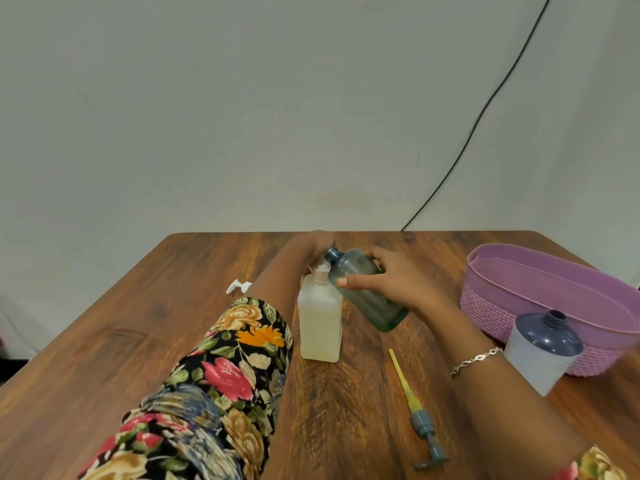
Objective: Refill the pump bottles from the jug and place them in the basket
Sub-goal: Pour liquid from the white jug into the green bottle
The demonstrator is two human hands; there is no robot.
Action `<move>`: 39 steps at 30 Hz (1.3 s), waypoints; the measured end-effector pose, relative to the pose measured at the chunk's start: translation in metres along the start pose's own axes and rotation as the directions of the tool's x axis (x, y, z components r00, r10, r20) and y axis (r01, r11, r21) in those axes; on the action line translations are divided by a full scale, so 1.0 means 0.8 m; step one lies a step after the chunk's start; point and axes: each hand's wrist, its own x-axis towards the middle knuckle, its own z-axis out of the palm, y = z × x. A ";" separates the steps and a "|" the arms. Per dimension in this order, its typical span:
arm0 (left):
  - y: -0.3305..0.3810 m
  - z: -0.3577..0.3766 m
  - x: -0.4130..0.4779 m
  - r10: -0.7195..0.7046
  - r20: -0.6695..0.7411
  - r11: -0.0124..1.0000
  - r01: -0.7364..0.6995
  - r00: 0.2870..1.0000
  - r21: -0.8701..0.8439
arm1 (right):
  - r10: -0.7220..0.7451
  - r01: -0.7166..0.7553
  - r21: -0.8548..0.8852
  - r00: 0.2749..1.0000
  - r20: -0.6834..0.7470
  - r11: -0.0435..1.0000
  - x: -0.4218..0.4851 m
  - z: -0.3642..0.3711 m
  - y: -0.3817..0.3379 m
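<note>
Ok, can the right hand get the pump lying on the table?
Probably, but not right away: the pump lies uncovered near that forearm, yet the right hand is gripping the tilted grey bottle, so it is busy.

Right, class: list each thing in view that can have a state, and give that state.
Jug: upright, holding pale liquid.
Grey bottle: uncapped, tilted, gripped by right hand.
Blue bottle: upright, uncapped.
Grey pump: unscrewed, lying on table.
White pump part: lying on table.
Basket: upright, no bottle showing inside.
Left hand: behind jug's top, grip hidden.
</note>
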 end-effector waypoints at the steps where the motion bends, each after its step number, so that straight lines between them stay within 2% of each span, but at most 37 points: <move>1: -0.003 0.001 0.003 -0.005 -0.007 0.999 0.006 1.000 0.041 | 0.002 -0.002 0.000 1.000 0.003 1.000 0.000 0.002 0.001; 4: -0.007 0.005 0.007 -0.019 -0.044 0.989 0.025 0.999 0.144 | 0.008 -0.008 0.015 1.000 0.015 1.000 0.000 0.007 0.005; 7: -0.005 0.005 0.004 -0.020 -0.039 0.994 0.024 0.999 0.106 | 0.013 -0.013 0.013 1.000 0.012 1.000 -0.001 0.008 0.003; 9: -0.002 0.001 0.000 -0.015 -0.019 1.000 0.016 1.000 0.017 | 0.018 -0.018 0.020 1.000 0.012 1.000 -0.001 0.007 0.000; 12: 0.002 -0.004 -0.010 -0.075 0.026 0.972 0.079 0.997 -0.220 | 0.018 -0.018 -0.002 1.000 0.001 1.000 0.000 0.001 -0.005; 13: 0.004 -0.004 -0.012 -0.080 0.041 0.963 0.088 0.996 -0.254 | 0.017 -0.017 -0.013 1.000 0.004 1.000 0.000 -0.001 -0.006; 15: 0.007 -0.003 -0.012 -0.031 0.049 0.979 0.040 0.998 -0.199 | 0.019 -0.019 -0.026 1.000 0.008 0.999 0.000 -0.004 -0.005; 19: 0.000 0.000 -0.004 0.027 -0.007 0.998 -0.026 1.000 0.060 | 0.031 -0.031 -0.024 0.999 0.008 0.999 0.000 0.001 -0.001; 22: -0.003 0.003 -0.002 0.003 -0.027 0.997 -0.001 1.000 0.081 | 0.041 -0.041 -0.024 0.999 0.017 0.999 0.000 0.004 0.000; 24: -0.003 0.003 -0.003 -0.013 -0.032 1.000 0.014 0.999 0.015 | 0.039 -0.039 -0.017 0.999 0.016 0.999 -0.001 0.005 -0.001; 26: -0.001 0.001 -0.005 -0.046 -0.025 0.991 0.042 0.999 -0.126 | 0.030 -0.030 0.001 0.999 0.017 1.000 -0.002 0.003 -0.004; 28: 0.001 -0.004 -0.009 -0.107 0.023 0.959 0.109 0.994 -0.263 | 0.032 -0.032 0.028 0.999 0.021 0.999 -0.002 -0.001 -0.007; 29: 0.002 -0.006 -0.009 -0.124 0.055 0.951 0.134 0.991 -0.277 | 0.034 -0.035 0.031 0.999 0.028 0.999 -0.001 -0.004 -0.008; 34: 0.005 -0.005 -0.001 -0.070 0.099 0.975 0.089 0.993 -0.202 | 0.040 -0.040 -0.002 0.999 0.035 0.999 -0.001 -0.008 -0.006; 37: -0.003 -0.001 0.003 -0.008 0.045 1.000 0.007 0.999 0.009 | 0.046 -0.046 -0.010 0.998 0.043 0.999 -0.002 -0.002 -0.006; 39: -0.005 0.001 0.001 -0.009 0.017 0.996 0.008 1.000 0.088 | 0.053 -0.052 -0.014 0.998 0.044 0.999 -0.003 0.001 -0.005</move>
